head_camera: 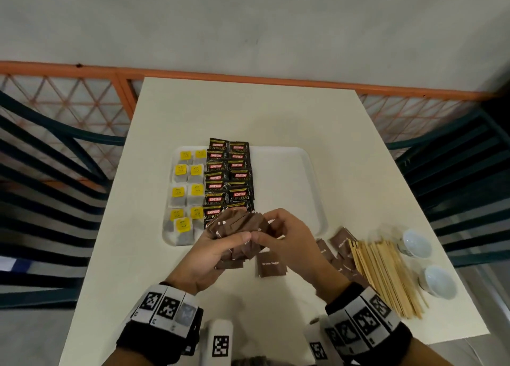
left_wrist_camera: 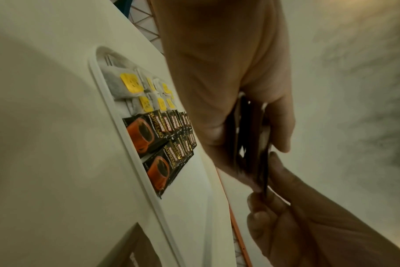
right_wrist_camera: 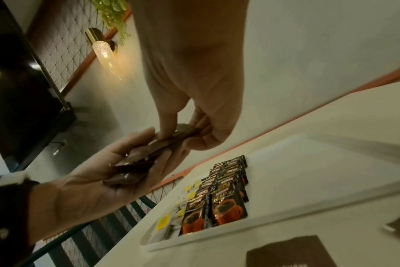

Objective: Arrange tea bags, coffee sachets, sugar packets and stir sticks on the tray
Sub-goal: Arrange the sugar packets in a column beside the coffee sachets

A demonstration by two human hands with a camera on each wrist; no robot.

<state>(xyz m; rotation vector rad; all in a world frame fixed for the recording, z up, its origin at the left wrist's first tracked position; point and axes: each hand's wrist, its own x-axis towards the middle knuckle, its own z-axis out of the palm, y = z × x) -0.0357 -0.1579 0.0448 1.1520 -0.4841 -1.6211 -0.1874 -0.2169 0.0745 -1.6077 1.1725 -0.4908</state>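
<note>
Tea bags (head_camera: 184, 197) and coffee sachets (head_camera: 228, 182) lie ranked on the tray (head_camera: 309, 189); both hands' fingers (head_camera: 271, 222) hold a sugar packet stack (head_camera: 237, 223); stir sticks (head_camera: 386, 272) remain on the counter (head_camera: 248, 112).

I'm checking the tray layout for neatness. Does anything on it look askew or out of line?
Yes. The nearest tea bag lies tilted, overlapping its neighbours and breaking the two-column grid at the tray's front-left corner. The coffee sachets overlap in two tidy columns.

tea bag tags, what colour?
Yellow tags on the tea bags; clearest in the head view.
</note>
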